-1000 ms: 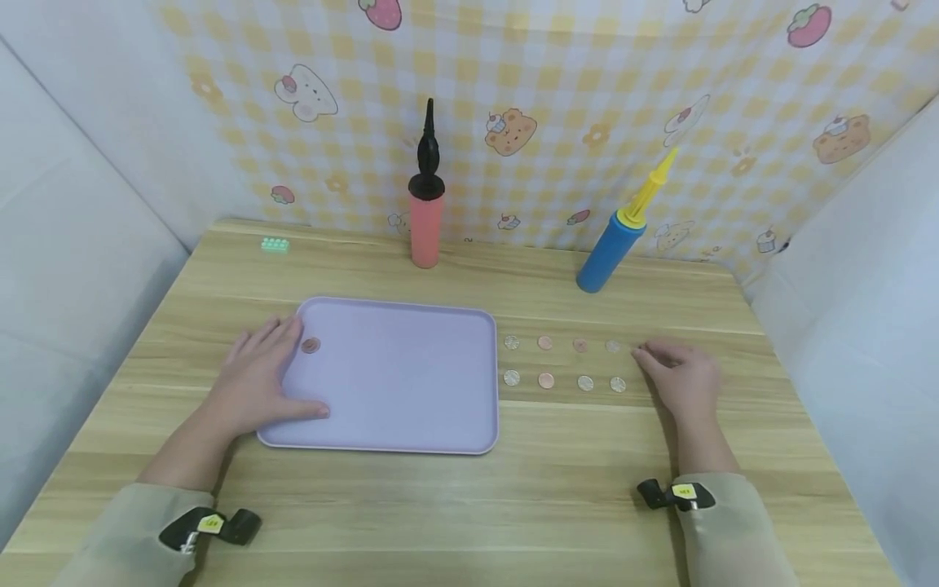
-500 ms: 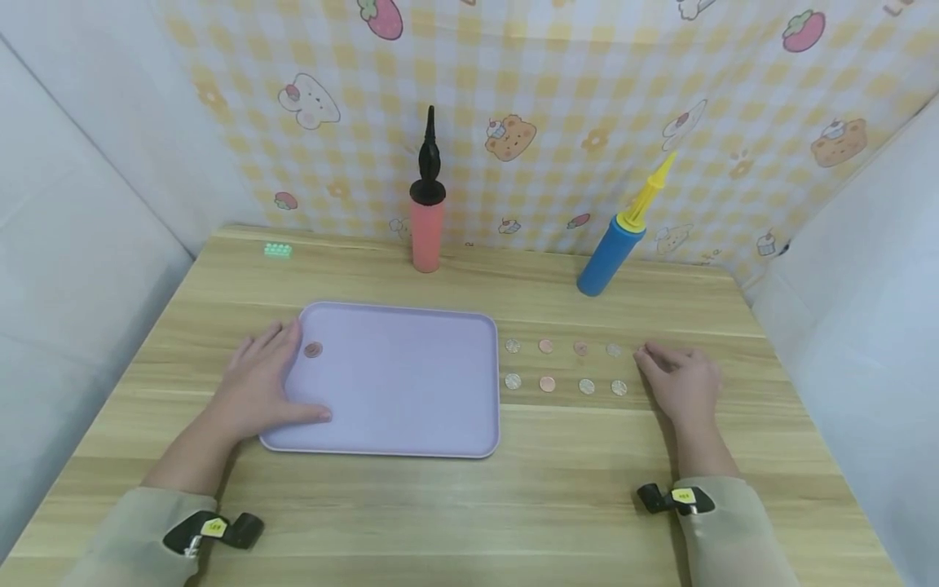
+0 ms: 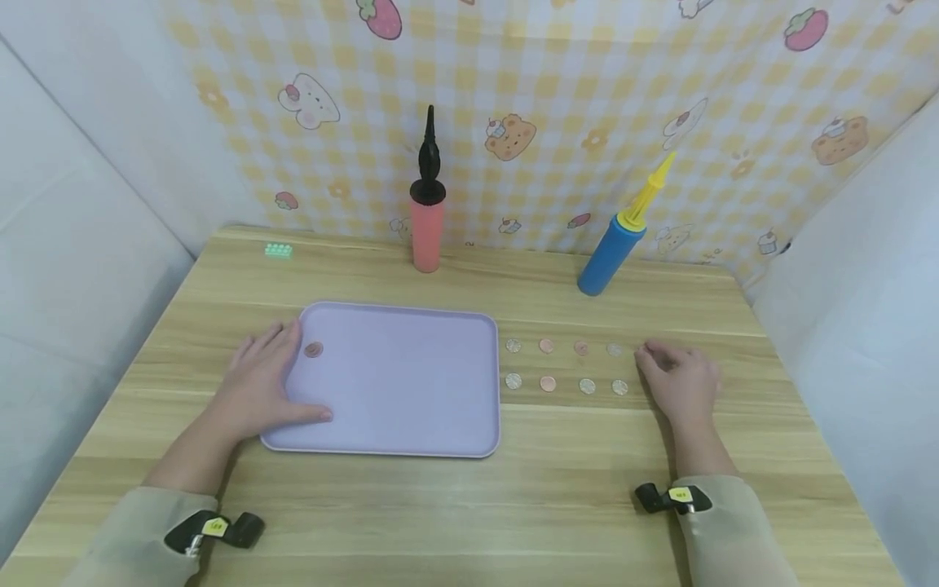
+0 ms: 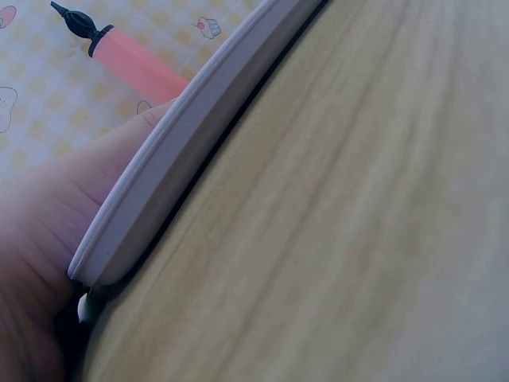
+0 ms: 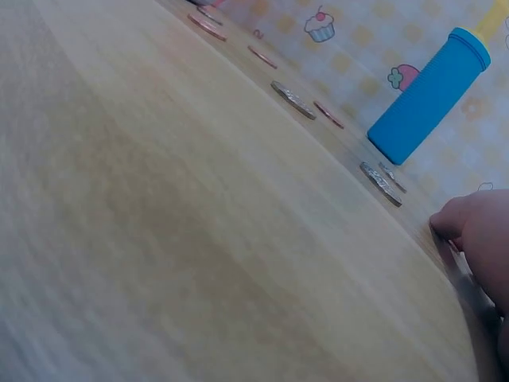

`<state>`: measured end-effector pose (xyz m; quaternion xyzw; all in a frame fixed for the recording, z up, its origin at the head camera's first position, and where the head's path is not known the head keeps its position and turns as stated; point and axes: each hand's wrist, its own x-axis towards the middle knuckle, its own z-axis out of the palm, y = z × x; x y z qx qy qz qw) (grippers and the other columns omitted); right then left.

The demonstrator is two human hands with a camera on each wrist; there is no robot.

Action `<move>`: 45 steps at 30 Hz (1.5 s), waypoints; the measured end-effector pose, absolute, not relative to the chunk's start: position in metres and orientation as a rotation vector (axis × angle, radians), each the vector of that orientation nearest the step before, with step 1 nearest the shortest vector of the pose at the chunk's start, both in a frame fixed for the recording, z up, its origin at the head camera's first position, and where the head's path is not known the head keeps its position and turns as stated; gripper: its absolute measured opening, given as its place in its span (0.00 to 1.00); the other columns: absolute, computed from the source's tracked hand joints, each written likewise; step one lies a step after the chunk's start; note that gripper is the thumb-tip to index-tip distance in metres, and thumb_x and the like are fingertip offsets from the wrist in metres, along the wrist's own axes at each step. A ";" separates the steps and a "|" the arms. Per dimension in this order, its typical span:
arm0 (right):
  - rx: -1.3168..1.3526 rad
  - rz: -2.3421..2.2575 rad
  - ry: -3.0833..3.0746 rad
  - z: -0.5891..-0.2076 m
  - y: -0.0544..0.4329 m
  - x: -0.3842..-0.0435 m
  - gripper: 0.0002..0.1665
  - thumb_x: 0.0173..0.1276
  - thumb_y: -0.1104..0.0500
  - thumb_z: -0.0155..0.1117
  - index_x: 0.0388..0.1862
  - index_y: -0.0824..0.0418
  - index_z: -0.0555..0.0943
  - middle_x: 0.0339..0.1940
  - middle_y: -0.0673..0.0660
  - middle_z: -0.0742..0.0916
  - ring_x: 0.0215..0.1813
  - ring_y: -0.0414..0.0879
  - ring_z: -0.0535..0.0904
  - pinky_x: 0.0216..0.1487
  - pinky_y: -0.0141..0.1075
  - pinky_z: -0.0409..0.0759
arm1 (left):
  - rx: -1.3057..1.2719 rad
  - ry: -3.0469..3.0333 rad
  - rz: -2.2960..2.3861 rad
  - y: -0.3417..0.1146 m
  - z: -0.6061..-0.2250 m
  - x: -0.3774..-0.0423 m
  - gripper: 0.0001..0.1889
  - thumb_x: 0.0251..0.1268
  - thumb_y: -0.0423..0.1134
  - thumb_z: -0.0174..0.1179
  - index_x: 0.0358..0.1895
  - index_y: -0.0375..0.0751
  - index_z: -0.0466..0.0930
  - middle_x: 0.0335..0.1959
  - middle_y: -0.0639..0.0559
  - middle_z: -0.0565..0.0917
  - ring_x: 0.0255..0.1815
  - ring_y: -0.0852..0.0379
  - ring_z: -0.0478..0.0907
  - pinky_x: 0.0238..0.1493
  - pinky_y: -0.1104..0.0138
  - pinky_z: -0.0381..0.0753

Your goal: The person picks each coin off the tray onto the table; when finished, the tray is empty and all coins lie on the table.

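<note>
My left hand (image 3: 260, 383) lies over the left edge of a lilac tray (image 3: 411, 408), thumb stretched onto its floor and fingers along the rim. One copper coin (image 3: 314, 350) sits on the tray beside those fingers. In the left wrist view the thumb side reaches over the tray's rim (image 4: 167, 159). On the table at right, my right hand (image 3: 682, 379) has thumb and forefinger pinched together at the end of the far coin row, on a coin mostly hidden by the fingertips. Nearest to them are a silver coin (image 3: 614, 350) and another silver coin (image 3: 619, 387).
Several silver and copper coins, such as this copper coin (image 3: 548, 384), lie in two rows between tray and right hand. Behind stand a pink and black balloon pump (image 3: 426, 232) and a leaning blue and yellow pump (image 3: 612, 253). A mint toy brick (image 3: 278, 251) is at back left.
The view has tilted slightly, so everything sits a little lower in it than a second ago. Both hands, the tray and the coins keep their places.
</note>
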<state>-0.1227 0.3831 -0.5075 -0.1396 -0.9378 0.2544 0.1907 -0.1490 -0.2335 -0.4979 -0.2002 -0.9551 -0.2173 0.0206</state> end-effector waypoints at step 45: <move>0.703 0.478 -2.223 -0.498 0.133 -0.133 0.09 0.65 0.55 0.72 0.41 0.56 0.93 0.40 0.53 0.90 0.47 0.52 0.84 0.51 0.48 0.81 | -0.596 -2.982 -0.690 -0.231 -0.494 -0.149 0.82 0.37 0.76 0.81 0.85 0.25 0.44 0.80 0.21 0.59 0.81 0.20 0.50 0.78 0.28 0.38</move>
